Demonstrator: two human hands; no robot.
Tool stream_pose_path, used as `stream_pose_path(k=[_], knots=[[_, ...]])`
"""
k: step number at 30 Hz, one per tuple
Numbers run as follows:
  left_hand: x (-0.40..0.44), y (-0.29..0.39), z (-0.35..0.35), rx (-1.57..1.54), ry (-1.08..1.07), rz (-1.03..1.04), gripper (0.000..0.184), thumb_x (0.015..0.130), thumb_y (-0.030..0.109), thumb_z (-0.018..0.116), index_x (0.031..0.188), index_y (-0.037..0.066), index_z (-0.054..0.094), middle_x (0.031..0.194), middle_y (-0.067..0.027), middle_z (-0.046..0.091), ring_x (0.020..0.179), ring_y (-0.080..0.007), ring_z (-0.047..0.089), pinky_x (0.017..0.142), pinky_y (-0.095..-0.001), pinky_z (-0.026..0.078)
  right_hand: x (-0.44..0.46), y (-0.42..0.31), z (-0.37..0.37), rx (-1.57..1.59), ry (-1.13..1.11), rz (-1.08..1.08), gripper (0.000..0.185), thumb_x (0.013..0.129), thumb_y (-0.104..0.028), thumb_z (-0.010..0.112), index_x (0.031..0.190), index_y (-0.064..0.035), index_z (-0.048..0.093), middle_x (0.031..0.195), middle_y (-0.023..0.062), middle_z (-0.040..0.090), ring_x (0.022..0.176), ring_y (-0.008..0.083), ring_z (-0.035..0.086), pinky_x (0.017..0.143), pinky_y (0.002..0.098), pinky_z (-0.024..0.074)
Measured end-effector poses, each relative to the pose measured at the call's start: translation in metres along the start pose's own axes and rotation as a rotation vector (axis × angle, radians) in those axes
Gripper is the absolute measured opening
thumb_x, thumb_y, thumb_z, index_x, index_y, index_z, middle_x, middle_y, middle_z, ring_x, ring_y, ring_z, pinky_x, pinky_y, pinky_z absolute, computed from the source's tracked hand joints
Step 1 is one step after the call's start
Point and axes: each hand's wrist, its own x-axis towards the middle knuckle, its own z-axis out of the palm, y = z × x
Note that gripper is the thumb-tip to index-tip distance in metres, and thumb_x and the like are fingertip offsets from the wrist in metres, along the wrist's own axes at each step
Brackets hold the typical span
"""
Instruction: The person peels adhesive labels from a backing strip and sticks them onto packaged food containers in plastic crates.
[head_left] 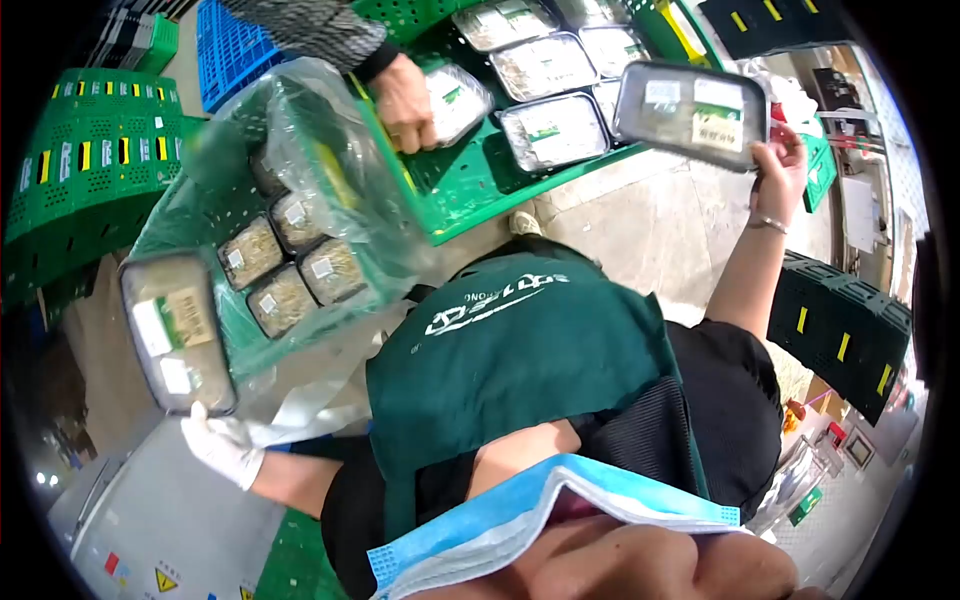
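Left grip (pixel 222 448), white-gloved, at the lower left of the frame: grasping the lower end of a film-covered tray, the left pack (pixel 178 330), which stands lengthwise up the frame with its labels towards the camera. Right grip (pixel 782 160), bare, with a bracelet at the wrist, at the upper right: clenched on the right-hand end of a similar tray, the right pack (pixel 690 112), held across the frame with its right end slightly lower and its labels also showing. In view, the right pack overlaps the edge of a green crate (pixel 465 190) at upper centre, in which several labelled packs (pixel 553 130) lie; contact with the rim cannot be determined. Another person's hand (pixel 405 105) touches a further pack (pixel 460 103) at the left side of that crate. Left of centre, at least four smaller packs (pixel 250 252) sit grouped inside a translucent plastic liner (pixel 390 235); the left pack is just beside it. A green apron (pixel 520 330) occupies mid-frame.
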Motion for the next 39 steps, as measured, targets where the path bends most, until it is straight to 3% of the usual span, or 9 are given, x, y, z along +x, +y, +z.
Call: stream_pose_path(k=[14, 16, 17, 20, 21, 24, 28, 35, 39], knots=[[-0.156, -0.004, 0.249, 0.212, -0.606, -0.263, 0.014, 0.070, 0.010, 0.060, 0.066, 0.009, 0.046, 0.057, -0.0009, 0.039, 0.046, -0.0116, 0.041, 0.041, -0.0245, 0.033, 0.076, 0.049, -0.089, 0.300, 0.164, 0.136, 0.037, 0.063, 0.011, 0.053, 0.097, 0.0004, 0.042, 0.065, 0.0038, 0.051, 0.054, 0.0095, 0.048, 0.054, 0.0182, 0.0392], [-0.152, -0.005, 0.273, 0.992, -0.769, 1.126, 0.011, 0.060, 0.016, 0.061, 0.065, 0.010, 0.053, 0.063, -0.0102, 0.042, 0.061, -0.0254, 0.045, 0.052, -0.0341, 0.038, 0.075, 0.055, -0.103, 0.283, 0.138, 0.162, 0.036, 0.064, 0.010, 0.054, 0.096, -0.0002, 0.042, 0.064, 0.0026, 0.050, 0.056, 0.0092, 0.047, 0.057, 0.0181, 0.0384], [-0.141, -0.018, 0.286, 0.998, -0.797, 1.193, 0.009, 0.066, 0.015, 0.059, 0.067, 0.009, 0.052, 0.064, -0.0100, 0.044, 0.061, -0.0240, 0.047, 0.053, -0.0327, 0.039, 0.077, 0.057, -0.106, 0.274, 0.122, 0.149, 0.036, 0.064, 0.010, 0.054, 0.096, -0.0003, 0.042, 0.064, 0.0020, 0.050, 0.056, 0.0088, 0.047, 0.057, 0.0178, 0.0380], [-0.121, -0.040, 0.334, 0.486, -0.799, 0.175, 0.018, 0.077, 0.020, 0.051, 0.071, 0.003, 0.051, 0.069, -0.0152, 0.053, 0.063, -0.0260, 0.053, 0.057, -0.0324, 0.043, 0.070, 0.048, -0.099, 0.259, 0.131, 0.104, 0.035, 0.065, 0.011, 0.054, 0.096, -0.0009, 0.042, 0.064, -0.0012, 0.045, 0.059, 0.0068, 0.044, 0.061, 0.0173, 0.0380], [-0.109, -0.041, 0.349, 0.888, -0.752, 0.516, 0.025, 0.077, 0.025, 0.052, 0.075, 0.001, 0.052, 0.073, -0.0178, 0.056, 0.066, -0.0292, 0.055, 0.058, -0.0337, 0.043, 0.068, 0.047, -0.099, 0.265, 0.129, 0.102, 0.035, 0.066, 0.011, 0.054, 0.096, -0.0011, 0.043, 0.064, -0.0015, 0.045, 0.059, 0.0065, 0.044, 0.061, 0.0173, 0.0381], [-0.112, -0.025, 0.396, 0.921, -0.552, 0.525, 0.028, 0.075, 0.025, 0.053, 0.079, -0.003, 0.050, 0.073, -0.0150, 0.057, 0.069, -0.0246, 0.055, 0.061, -0.0314, 0.044, 0.068, 0.053, -0.098, 0.248, 0.168, 0.111, 0.031, 0.066, 0.011, 0.054, 0.093, -0.0018, 0.044, 0.062, -0.0032, 0.041, 0.057, 0.0051, 0.040, 0.060, 0.0168, 0.0368], [-0.067, -0.069, 0.450, 0.969, -0.980, 0.041, 0.039, 0.076, 0.028, 0.052, 0.097, -0.004, 0.050, 0.090, -0.0194, 0.057, 0.085, -0.0285, 0.056, 0.070, -0.0326, 0.044, 0.072, 0.068, -0.093, 0.271, 0.131, 0.132, 0.029, 0.067, 0.010, 0.051, 0.093, -0.0026, 0.045, 0.065, 0.0001, 0.048, 0.060, 0.0087, 0.045, 0.064, 0.0194, 0.0375], [-0.091, -0.101, 0.474, 1.298, -0.419, -0.147, 0.036, 0.078, 0.025, 0.049, 0.100, -0.003, 0.049, 0.100, -0.0183, 0.054, 0.085, -0.0256, 0.056, 0.067, -0.0324, 0.044, 0.098, 0.086, 0.031, 0.311, -0.267, 0.300, 0.031, 0.068, 0.007, 0.053, 0.097, -0.0012, 0.046, 0.070, -0.0016, 0.043, 0.063, 0.0067, 0.043, 0.060, 0.0173, 0.0374], [-0.113, -0.067, 0.445, 1.189, -0.679, 0.088, 0.028, 0.079, 0.021, 0.049, 0.097, -0.001, 0.051, 0.093, -0.0150, 0.056, 0.080, -0.0239, 0.056, 0.066, -0.0314, 0.044, 0.097, 0.118, 0.183, 0.386, -0.496, 0.446, 0.040, 0.064, -0.002, 0.059, 0.101, -0.0030, 0.045, 0.071, 0.0013, 0.047, 0.060, 0.0090, 0.044, 0.057, 0.0205, 0.0388]])
